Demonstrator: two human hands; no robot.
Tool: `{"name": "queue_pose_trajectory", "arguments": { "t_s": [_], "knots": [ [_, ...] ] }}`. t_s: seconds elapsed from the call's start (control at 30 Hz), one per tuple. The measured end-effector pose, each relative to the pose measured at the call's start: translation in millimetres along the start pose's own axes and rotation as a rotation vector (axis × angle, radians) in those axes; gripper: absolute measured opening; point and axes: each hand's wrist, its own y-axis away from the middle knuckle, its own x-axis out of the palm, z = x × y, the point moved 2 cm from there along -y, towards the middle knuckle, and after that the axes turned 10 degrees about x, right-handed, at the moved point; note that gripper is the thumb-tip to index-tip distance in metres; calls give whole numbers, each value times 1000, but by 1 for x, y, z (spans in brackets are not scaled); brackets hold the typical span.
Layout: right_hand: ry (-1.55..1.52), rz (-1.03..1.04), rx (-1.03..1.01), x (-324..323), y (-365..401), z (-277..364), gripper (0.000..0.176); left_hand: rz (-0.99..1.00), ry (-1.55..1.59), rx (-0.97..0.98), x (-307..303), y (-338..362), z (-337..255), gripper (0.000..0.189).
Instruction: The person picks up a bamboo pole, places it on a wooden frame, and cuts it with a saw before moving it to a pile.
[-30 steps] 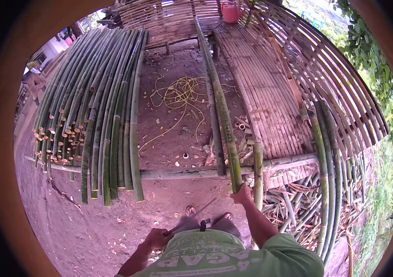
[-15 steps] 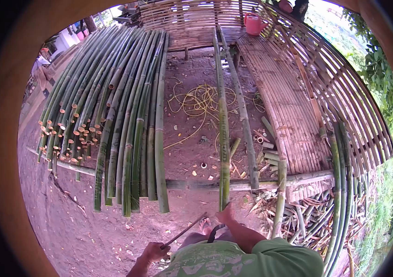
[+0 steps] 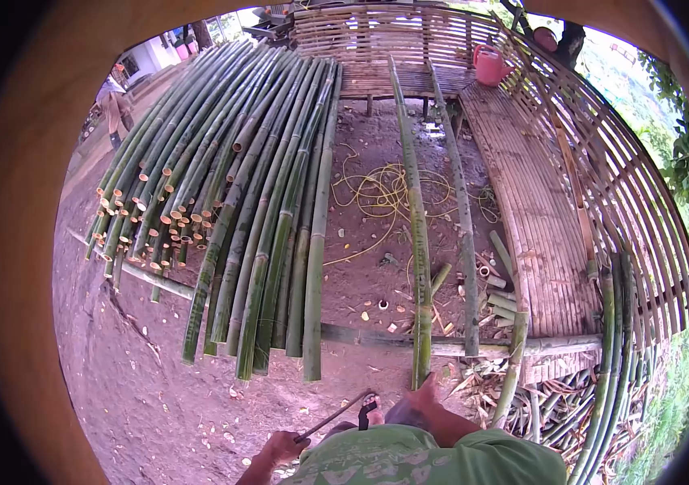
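My left hand point(image 3: 284, 447) is closed around a long, thin, dark tool point(image 3: 335, 416). The tool slants up and to the right in front of my body; its exact kind is hard to make out. My right hand point(image 3: 423, 395) grips the near end of a green bamboo pole point(image 3: 418, 267), with some fingers hidden. This pole runs away from me across a low horizontal bamboo rail point(image 3: 361, 335). Parallel to it on the right lies a greyer bamboo pole point(image 3: 462, 234), which neither hand touches.
On the left is a big stack of cut bamboo poles point(image 3: 239, 153). A yellow hose point(image 3: 389, 190) lies coiled on the ground. At right stand a slatted bamboo bench point(image 3: 538, 218) with a red watering can point(image 3: 490, 65), upright poles point(image 3: 607, 356), and split bamboo scraps point(image 3: 563, 404).
The view has shifted, so the stack, poles and bench appear farther right and slightly lower. Both hands keep their holds on the tool and the pole.
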Motion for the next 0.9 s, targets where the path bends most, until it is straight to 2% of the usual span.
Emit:
{"name": "queue_pose_trajectory", "arguments": {
  "t_s": [0.07, 0.2, 0.3, 0.4, 0.47, 0.53, 0.6, 0.63, 0.67, 0.7, 0.73, 0.77, 0.8, 0.83, 0.9],
  "knots": [
    [36, 89, 47, -10, -3, -1, 99, -24, 5, 30, 13, -1, 10, 47],
    [102, 71, -51, -17, -17, -16, 100, -30, 7, 20, 24, 1, 19, 48],
    [125, 113, -57, -37, -16, -10, 95, -46, -2, 27, 30, 5, 23, 49],
    [165, 177, -147, -38, -19, 9, 95, -74, 12, 62, 38, 9, 25, 45],
    [160, 129, -205, -16, -32, 24, 97, -96, 15, 79, 43, 10, 29, 45],
    [114, 91, -282, -13, -22, 69, 96, -97, 1, 84, 49, 8, 37, 49],
    [31, 147, -403, -19, -2, 124, 90, -119, 51, 66, 53, 10, 35, 49],
    [-48, 112, -480, -20, 16, 156, 84, -128, 81, 57, 56, 11, 34, 49],
    [-28, 126, -465, -7, 24, 185, 78, -148, 97, 48, 58, 12, 34, 49],
    [-78, 241, -516, 15, 27, 213, 74, -163, 114, 36, 61, 14, 35, 48],
    [-107, 220, -561, 9, 64, 251, 76, -178, 130, 27, 66, 15, 36, 48],
    [-123, 292, -712, 28, 80, 280, 80, -252, 150, 82, 69, 17, 36, 46],
    [-154, 534, -711, 4, 128, 314, 90, -244, 171, 69, 71, 20, 35, 46],
    [-153, 530, -905, 5, 162, 338, 80, -236, 188, 57, 71, 22, 34, 46],
    [-243, 726, -1214, 22, 195, 366, 82, -232, 187, 93, 71, 23, 35, 47]
  ]
}}
